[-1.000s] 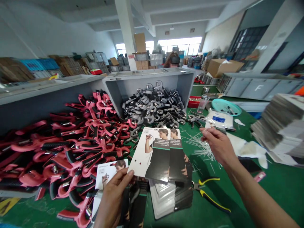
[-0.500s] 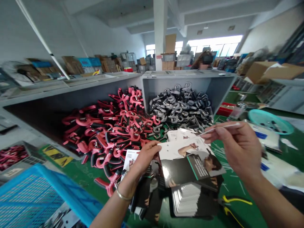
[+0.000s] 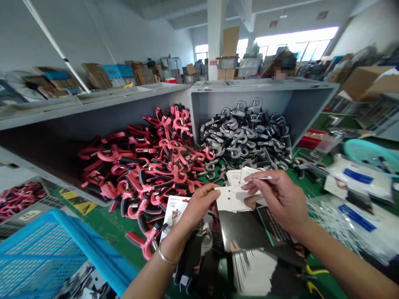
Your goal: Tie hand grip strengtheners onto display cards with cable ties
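My left hand (image 3: 199,205) pinches the upper left corner of a printed backing card (image 3: 240,230), white at its holed top and black below. My right hand (image 3: 280,201) is over the card's upper right part, thumb and fingers closed on a thin white cable tie (image 3: 264,177). The tie's tip near the holes is hard to make out. Beneath the card lies a stack of similar cards (image 3: 252,272). Under my left wrist, a grey and black hand gripper (image 3: 205,241) lies beside another card (image 3: 174,211), partly hidden by my arm.
Two tipped grey bins hold heaps of red hand grippers (image 3: 149,162) and grey hand grippers (image 3: 237,133). Cable ties (image 3: 333,228), plastic bags (image 3: 355,176), a turquoise basin (image 3: 358,147) and yellow-handled pliers (image 3: 314,272) lie right. A blue crate (image 3: 62,249) stands left. Another person is behind the bins.
My right hand has moved left and down with the cable tie, closer to the card's holes. My left hand keeps its hold on the card. The view has shifted slightly.
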`<state>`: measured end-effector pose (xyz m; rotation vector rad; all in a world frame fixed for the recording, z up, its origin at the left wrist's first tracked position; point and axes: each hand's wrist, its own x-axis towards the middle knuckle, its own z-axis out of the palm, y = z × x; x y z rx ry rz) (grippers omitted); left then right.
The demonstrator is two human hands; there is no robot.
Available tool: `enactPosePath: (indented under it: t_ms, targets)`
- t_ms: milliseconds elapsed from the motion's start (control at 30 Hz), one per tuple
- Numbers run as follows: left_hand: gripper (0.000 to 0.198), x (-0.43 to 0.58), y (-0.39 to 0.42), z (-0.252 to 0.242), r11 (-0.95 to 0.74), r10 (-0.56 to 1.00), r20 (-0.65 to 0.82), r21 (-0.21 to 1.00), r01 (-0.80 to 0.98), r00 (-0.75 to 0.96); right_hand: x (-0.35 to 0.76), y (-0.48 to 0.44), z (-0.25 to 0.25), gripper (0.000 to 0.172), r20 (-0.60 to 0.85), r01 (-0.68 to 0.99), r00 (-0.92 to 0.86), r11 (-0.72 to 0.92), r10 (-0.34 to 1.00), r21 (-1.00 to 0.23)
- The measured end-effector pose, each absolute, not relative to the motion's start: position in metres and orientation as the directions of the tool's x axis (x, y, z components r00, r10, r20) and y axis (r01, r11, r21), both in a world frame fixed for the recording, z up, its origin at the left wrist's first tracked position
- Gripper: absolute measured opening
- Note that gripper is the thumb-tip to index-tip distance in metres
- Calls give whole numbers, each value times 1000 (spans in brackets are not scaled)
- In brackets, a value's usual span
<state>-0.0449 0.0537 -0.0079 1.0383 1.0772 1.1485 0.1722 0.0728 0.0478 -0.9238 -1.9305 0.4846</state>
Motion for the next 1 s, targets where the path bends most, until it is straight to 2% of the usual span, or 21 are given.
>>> enactPosePath:
  t_ms: [100,200,300,433,500,600,667,733,800,900,1000]
  targets:
    - [34,-39,51,-18,46,998,-57,962,-267,-35,169,76,43,10,513,462,-401,651,759,-602]
    - [32,-31,45,-31,37,993,-74,931,-362,-90,165,79,38,9,433,489,-506,661,746,-569]
    - [24,-24,41,-40,-10,997,-19,936,-352,-80,163,82,36,9,382,481,-555,660,739,-578]
    - [28,-22,36,-47,-59,995,31,948,-314,-95,161,83,37,9,378,460,-564,659,734,-595]
    - [24,-25,28,-51,-56,997,41,964,-261,-61,161,84,37,10,375,448,-563,653,737,-610]
    - [12,-35,6,-55,-125,991,127,992,-32,45,161,84,37,9,372,431,-570,652,733,-624]
    - [19,-42,-7,-54,-217,967,198,970,114,157,161,84,37,9,368,424,-573,649,732,-631]
    - [21,-46,-14,-53,-291,945,252,939,184,206,161,84,37,10,365,422,-569,642,737,-640]
    - [18,-47,-11,-53,-320,947,302,921,224,111,161,85,37,11,353,430,-564,630,747,-647]
    - [14,-40,6,-54,-331,915,378,904,272,-142,159,88,38,10,325,461,-567,619,757,-636]
    - [16,-27,21,-54,-331,915,359,929,166,-184,154,92,40,7,308,493,-618,661,724,-566]
